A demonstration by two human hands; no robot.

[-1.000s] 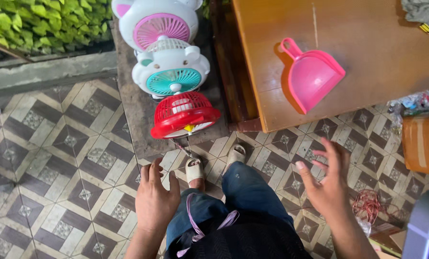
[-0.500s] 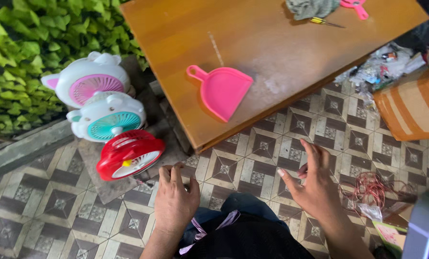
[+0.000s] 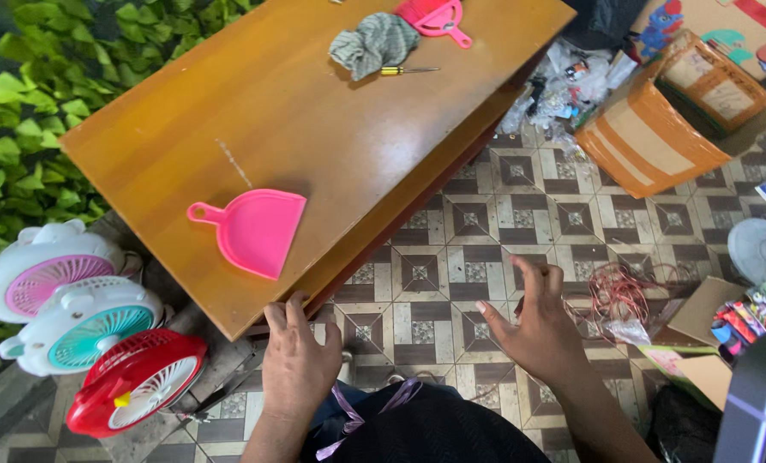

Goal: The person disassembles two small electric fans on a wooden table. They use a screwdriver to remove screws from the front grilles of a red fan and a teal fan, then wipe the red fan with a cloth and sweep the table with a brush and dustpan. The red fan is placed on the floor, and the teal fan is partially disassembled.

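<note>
Tiled floor [image 3: 451, 219] below, both hands spread empty, left hand [image 3: 297, 364] touching wooden table [image 3: 314, 129] edge, right hand [image 3: 537, 330] hovering.

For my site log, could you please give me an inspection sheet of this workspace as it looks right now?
Surface: brown wooden table, mostly bare, one pale scratch.
Job's things: pink plastic dustpan flat near the table's front edge, close to the left hand.
Clutter: grey crumpled cloth, yellow-handled screwdriver, pink plastic scoop at the far end.
Grips: left hand fingers at the table edge, holding nothing; right hand open in the air, empty.
Cables: reddish wire tangle on the patterned tile floor.
Surroundings: three small round fans, pink, teal, red; orange cardboard box; green leaf wall.
</note>
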